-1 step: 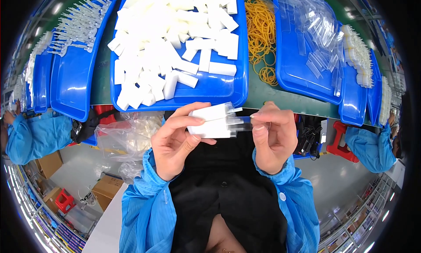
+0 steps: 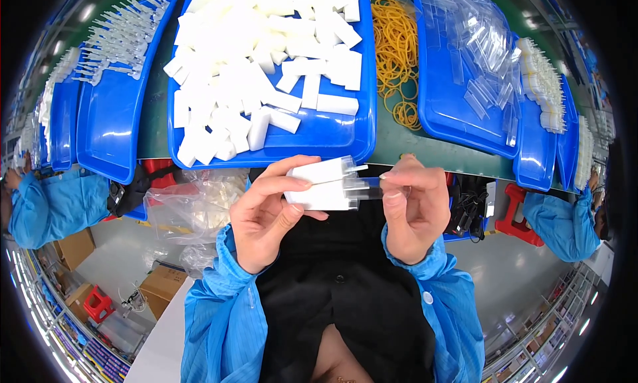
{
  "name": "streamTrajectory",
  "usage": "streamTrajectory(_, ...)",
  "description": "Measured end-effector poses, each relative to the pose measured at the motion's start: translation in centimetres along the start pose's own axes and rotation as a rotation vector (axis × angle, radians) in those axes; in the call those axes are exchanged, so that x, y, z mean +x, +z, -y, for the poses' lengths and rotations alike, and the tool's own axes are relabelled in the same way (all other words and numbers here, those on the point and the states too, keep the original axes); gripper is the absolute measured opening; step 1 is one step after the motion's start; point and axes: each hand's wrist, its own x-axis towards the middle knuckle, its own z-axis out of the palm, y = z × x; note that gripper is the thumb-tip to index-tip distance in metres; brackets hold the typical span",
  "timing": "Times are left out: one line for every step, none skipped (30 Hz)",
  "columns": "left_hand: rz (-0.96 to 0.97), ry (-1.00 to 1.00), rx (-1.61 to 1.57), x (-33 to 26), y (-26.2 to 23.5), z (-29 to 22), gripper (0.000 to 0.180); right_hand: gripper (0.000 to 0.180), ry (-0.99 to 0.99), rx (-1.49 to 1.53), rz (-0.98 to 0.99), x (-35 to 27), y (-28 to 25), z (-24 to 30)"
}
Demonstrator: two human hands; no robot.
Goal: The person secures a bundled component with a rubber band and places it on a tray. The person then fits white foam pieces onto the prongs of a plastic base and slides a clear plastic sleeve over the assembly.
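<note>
My left hand (image 2: pixel 264 213) is closed around white boxy blocks (image 2: pixel 319 195), seemingly two pressed side by side. Clear plastic pieces (image 2: pixel 345 165) stick out of their right ends. Thumb and fingertips of my right hand (image 2: pixel 420 210) pinch the outer end of a clear plastic strip (image 2: pixel 365 192), whose other end meets the blocks. How far the strip reaches between them is hidden. Both hands are raised in front of my chest, just short of the bench edge. Beyond them, a blue tray (image 2: pixel 319 144) is heaped with similar white blocks (image 2: pixel 337 104).
Yellow rubber bands (image 2: pixel 397 51) lie right of the tray. A second blue tray (image 2: pixel 458 127) holds clear strips (image 2: pixel 488 94). At far left, another blue tray (image 2: pixel 106 144) carries thin white parts (image 2: pixel 123 41). People in blue sleeves (image 2: pixel 60 200) sit at both sides. Plastic bags (image 2: pixel 199 203) hang below the bench.
</note>
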Motion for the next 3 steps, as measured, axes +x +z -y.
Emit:
streamTrajectory(0.031, -0.003, 0.017, -0.01, -0.17, 0.03, 0.023, 0.020, -0.014, 0.025, -0.030, -0.13, 0.18, -0.10)
streamTrajectory(0.040, 0.004, 0.024, -0.06, -0.29, 0.11, 0.023, 0.020, -0.026, 0.025, -0.030, -0.20, 0.29, -0.17)
streamTrajectory(0.050, 0.010, 0.031, -0.11, -0.41, 0.23, 0.024, 0.020, -0.038, 0.026, -0.032, -0.24, 0.36, -0.21)
